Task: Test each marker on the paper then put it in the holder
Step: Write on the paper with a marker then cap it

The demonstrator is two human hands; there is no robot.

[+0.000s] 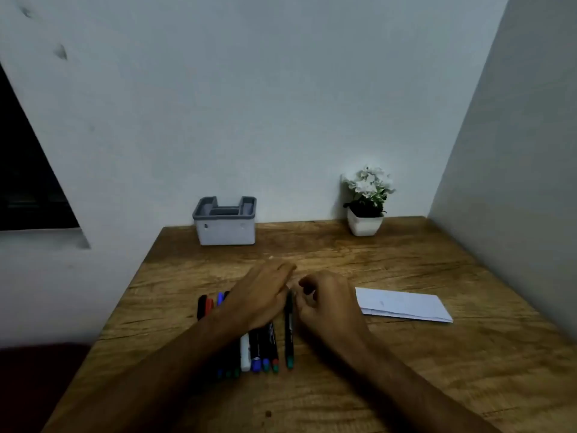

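Observation:
Several markers (260,348) lie side by side on the wooden table (343,385). My left hand (259,295) rests flat over the row with straight fingers. One black marker with a green end (289,335) lies a little apart on the right. My right hand (327,303) pinches its far end with curled fingers. A folded white paper (402,304) lies to the right of my hands. The grey holder (224,220) stands at the back of the table against the wall.
A small white pot with white flowers (367,203) stands at the back right. Walls close the table at the back and on the right. The table's left edge drops to a dark floor.

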